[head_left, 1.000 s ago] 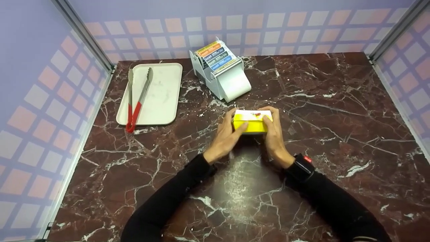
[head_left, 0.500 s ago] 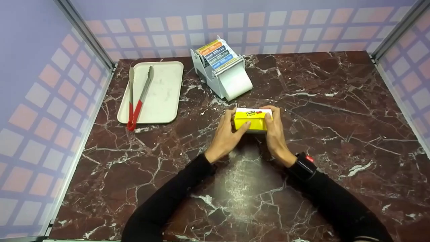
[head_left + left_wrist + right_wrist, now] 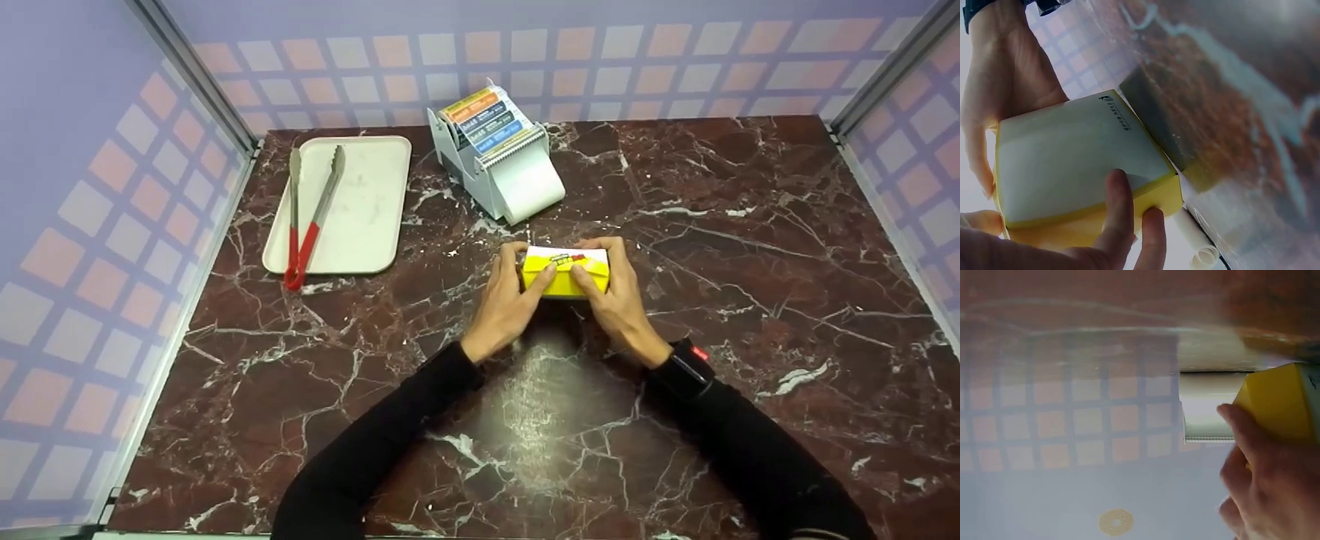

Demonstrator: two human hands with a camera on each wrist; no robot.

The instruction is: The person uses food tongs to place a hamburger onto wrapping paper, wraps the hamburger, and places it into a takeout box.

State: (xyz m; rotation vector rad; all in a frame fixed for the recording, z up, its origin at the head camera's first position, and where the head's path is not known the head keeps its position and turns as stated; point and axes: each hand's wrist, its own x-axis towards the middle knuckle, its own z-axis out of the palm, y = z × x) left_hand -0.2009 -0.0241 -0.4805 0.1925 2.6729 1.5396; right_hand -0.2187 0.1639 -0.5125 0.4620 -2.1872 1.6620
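Observation:
A small yellow and white cardboard box with a folded lid sits between the two hands, low over the marbled table. The left hand grips its left end, thumb on the front of the lid. From the other end the right hand grips it, its thumb also pressed on the lid flap. In the left wrist view, the white side of the box shows small dark print, and fingers lie against it. In the right wrist view, fingers curl along the yellow end of the box.
Behind the box stands a label dispenser with several coloured labels, a serrated edge and a hanging white strip. At the back left, red-handled tongs lie on a cream tray. Tiled-pattern walls border the marbled table.
The right thumb has moved leftward from the box's right corner to the middle of the lid flap. The left thumb has shifted up slightly onto the lid. Both hands keep holding the box.

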